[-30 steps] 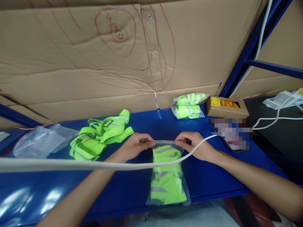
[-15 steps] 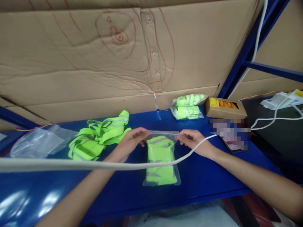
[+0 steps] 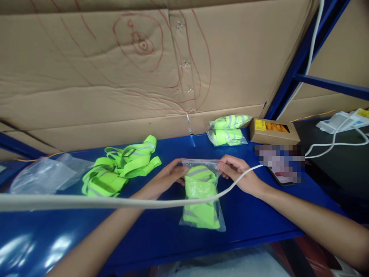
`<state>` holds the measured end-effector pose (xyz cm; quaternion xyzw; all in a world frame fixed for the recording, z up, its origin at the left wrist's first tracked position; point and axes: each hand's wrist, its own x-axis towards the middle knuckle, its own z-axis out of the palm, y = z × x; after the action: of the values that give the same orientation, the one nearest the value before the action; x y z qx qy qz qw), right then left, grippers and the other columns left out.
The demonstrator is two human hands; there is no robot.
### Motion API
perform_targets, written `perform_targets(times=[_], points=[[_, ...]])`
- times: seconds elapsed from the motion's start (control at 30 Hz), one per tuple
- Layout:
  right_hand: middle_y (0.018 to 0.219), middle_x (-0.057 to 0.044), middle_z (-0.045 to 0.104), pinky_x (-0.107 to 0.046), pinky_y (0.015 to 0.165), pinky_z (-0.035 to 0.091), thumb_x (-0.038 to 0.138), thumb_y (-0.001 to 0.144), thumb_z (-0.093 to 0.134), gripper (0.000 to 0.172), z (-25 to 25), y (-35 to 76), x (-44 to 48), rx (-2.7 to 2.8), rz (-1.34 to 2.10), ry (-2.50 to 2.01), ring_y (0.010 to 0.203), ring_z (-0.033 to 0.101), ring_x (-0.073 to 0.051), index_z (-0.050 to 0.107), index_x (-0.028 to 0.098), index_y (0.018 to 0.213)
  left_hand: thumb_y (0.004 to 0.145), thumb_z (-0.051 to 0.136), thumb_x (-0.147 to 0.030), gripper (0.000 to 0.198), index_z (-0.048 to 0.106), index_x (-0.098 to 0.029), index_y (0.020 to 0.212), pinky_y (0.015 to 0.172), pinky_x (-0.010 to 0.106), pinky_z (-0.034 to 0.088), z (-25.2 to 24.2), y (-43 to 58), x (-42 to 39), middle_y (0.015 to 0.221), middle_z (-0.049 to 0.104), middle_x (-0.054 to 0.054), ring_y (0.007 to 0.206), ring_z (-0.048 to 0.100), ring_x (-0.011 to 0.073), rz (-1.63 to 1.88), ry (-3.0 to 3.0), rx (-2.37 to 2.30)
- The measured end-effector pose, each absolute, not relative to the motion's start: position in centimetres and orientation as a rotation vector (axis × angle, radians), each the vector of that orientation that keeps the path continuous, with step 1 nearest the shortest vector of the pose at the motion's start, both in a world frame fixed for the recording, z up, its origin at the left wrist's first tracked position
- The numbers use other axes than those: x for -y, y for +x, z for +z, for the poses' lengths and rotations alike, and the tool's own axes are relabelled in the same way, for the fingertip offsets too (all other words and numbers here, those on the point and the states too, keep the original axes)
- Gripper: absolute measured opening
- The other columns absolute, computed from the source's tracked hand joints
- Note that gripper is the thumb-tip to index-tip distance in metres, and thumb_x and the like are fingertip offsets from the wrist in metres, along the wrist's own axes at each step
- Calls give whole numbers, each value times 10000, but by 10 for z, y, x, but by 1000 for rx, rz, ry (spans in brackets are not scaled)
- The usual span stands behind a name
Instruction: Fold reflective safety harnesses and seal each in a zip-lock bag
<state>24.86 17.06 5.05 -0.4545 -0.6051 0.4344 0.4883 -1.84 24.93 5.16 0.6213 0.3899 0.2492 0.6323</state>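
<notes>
A clear zip bag [image 3: 221, 221] with folded neon-yellow reflective straps [image 3: 200, 186] inside lies before me on the blue table. At its upper left corner, my left hand [image 3: 173, 172] pinches the bag's edge between thumb and fingers. My right hand [image 3: 235, 171] grips the upper right corner the same way, so the zip edge is stretched between both hands. To the left of my left hand sits a loose heap of the same neon straps [image 3: 106, 181]. A white cable [image 3: 161, 202] crosses in front of the bag and my forearms.
Clear plastic bags [image 3: 43, 177] lie at the left. Two filled strap bags [image 3: 227, 136] rest at the back, beside a cardboard box [image 3: 273, 131]. A phone [image 3: 279, 165] with a blurred screen lies at the right. Cardboard [image 3: 86, 69] walls the back; a blue frame [image 3: 302, 65] rises at the right.
The filled bag has shifted slightly right and tilted, its lower end swinging right. My left hand has moved right with it; my right hand has slid a little further onto the bag's corner.
</notes>
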Motion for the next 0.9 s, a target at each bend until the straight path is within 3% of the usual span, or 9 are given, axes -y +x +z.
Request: perform_targets(times=[0.17, 0.23, 0.33, 0.4, 0.57, 0.7, 0.9], points=[[846, -23, 708, -309, 762, 569, 524, 916, 693, 323, 54, 244, -173, 1170, 1295, -885, 778, 690, -161, 673, 201, 906, 772, 771, -618, 702, 617, -206, 1319, 882, 339, 569, 64, -27, -243, 1295, 674, 115, 1118, 653, 275, 504, 1399, -713], [882, -31, 725, -322, 803, 580, 498, 911, 710, 297, 55, 245, -174, 1124, 1349, -868, 830, 707, -169, 681, 204, 939, 748, 827, -532, 679, 625, -219, 1315, 801, 333, 598, 70, -28, -242, 1236, 702, 99, 1020, 686, 261, 453, 1390, -687], [955, -41, 718, -333, 835, 577, 502, 907, 710, 314, 54, 246, -176, 1161, 1337, -929, 914, 703, -182, 675, 209, 1017, 730, 859, -421, 620, 652, -171, 1259, 590, 301, 602, 72, -23, -241, 991, 744, 86, 718, 684, 197, 444, 1327, -745], [1030, -46, 701, -337, 873, 561, 521, 909, 694, 371, 51, 246, -177, 1226, 1264, -1010, 991, 683, -190, 648, 221, 1121, 727, 862, -395, 600, 656, -143, 1230, 541, 290, 597, 70, -19, -241, 895, 732, 80, 663, 667, 184, 542, 1238, -790], [1174, -58, 693, -348, 892, 543, 439, 797, 817, 585, 42, 246, -174, 1517, 1146, -1136, 1065, 668, -233, 566, 223, 1279, 765, 838, -304, 650, 571, -198, 1348, 790, 396, 645, 65, -17, -243, 1222, 692, 118, 1011, 697, 267, 745, 1125, -728], [1073, -58, 710, -351, 832, 534, 374, 856, 768, 400, 48, 252, -175, 1771, 610, -1206, 947, 681, -235, 624, 218, 1195, 812, 801, -372, 671, 513, -214, 1397, 846, 404, 621, 59, -19, -246, 1288, 655, 114, 1127, 656, 281, 763, 1278, -768], [1252, -124, 657, -449, 1020, 466, 274, 924, 637, 346, 82, 288, -221, 1780, -191, -1128, 1175, 605, -297, 596, 209, 1261, 860, 706, -535, 595, 515, -185, 1302, 672, 287, 551, 49, -16, -248, 1145, 687, 122, 887, 687, 201, 576, 1544, -882]])
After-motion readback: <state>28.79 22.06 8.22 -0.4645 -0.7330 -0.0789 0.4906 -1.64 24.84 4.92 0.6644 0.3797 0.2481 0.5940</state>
